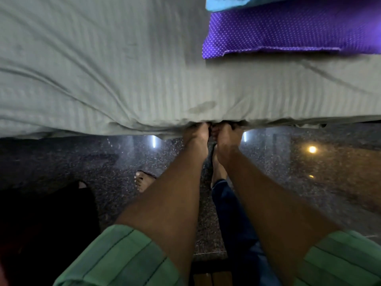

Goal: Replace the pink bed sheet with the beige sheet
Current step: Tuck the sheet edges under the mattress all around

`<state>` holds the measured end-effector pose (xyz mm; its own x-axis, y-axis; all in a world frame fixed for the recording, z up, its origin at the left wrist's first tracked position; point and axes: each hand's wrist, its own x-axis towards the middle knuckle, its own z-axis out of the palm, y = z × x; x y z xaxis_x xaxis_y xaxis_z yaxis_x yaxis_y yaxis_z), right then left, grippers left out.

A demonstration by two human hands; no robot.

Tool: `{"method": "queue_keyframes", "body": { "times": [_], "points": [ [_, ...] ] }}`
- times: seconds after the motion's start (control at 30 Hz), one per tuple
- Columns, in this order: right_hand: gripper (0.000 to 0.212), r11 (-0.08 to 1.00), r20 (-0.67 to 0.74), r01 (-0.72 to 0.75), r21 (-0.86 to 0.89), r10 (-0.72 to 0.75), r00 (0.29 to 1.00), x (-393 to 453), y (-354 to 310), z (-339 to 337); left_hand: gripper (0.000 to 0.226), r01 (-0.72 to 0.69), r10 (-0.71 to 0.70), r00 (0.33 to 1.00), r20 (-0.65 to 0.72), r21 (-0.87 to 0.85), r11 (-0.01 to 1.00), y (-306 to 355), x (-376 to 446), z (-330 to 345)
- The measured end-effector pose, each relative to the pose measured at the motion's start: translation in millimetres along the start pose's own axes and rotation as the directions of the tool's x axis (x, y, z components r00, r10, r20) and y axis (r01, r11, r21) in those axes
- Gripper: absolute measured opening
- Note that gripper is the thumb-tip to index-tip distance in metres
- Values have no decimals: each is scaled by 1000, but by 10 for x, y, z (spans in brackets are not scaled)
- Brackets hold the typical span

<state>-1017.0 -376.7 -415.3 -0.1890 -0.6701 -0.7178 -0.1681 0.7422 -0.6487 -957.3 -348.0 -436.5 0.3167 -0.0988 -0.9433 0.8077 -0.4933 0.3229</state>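
Note:
A pale beige sheet [107, 65] with faint stripes covers the mattress and fills the upper half of the view. Its near edge hangs over the bed's side. My left hand [195, 135] and my right hand [225, 135] reach side by side to that edge, fingers curled under the bunched fabric so the fingertips are hidden. The cloth wrinkles toward the spot they grip. No pink sheet is in view.
A purple dotted pillow [288, 29] lies on the bed at the upper right, with a blue cloth [222, 3] beyond it. Below the bed edge is a dark speckled glossy floor [82, 162] with light reflections. My bare foot [144, 181] stands on it. A dark shape [41, 223] sits at lower left.

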Motion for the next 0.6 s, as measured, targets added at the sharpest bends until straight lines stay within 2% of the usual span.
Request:
{"method": "queue_keyframes", "body": {
  "times": [0.07,0.13,0.2,0.23,0.3,0.37,0.43,0.5,0.57,0.6],
  "points": [
    [21,997,40,-46,-57,48,998,9,41,-116,15,-13,16,999,-51,70,997,-34,-15,55],
    [13,969,46,-37,-242,50,998,174,247,-273,22,14,-4,998,-63,161,987,-117,16,60],
    [37,910,26,-48,-412,65,998,599,661,-375,26,-8,27,996,-82,224,975,-191,-18,81],
    [46,868,8,-69,-492,83,996,591,592,-377,26,-29,61,991,-116,266,964,-199,-30,93],
    [43,838,34,-65,-542,99,995,306,141,-326,25,-45,101,981,-164,312,949,-201,-69,142],
    [39,883,58,-62,-466,100,993,250,-89,-311,35,-27,79,985,-155,313,949,-232,-86,249],
    [45,927,14,-117,-356,130,991,330,-155,-404,38,-7,37,994,-102,285,959,-294,-86,348],
    [47,956,-88,-167,-243,149,985,422,-195,-622,22,-24,18,1000,22,311,950,-343,-222,502],
    [49,993,-160,-109,-40,101,982,519,-245,-868,9,-29,-5,995,100,332,943,-393,-377,688],
    [47,998,-146,-49,26,52,988,553,-292,-969,11,-21,-20,992,122,326,945,-410,-446,789]
  ]
}}
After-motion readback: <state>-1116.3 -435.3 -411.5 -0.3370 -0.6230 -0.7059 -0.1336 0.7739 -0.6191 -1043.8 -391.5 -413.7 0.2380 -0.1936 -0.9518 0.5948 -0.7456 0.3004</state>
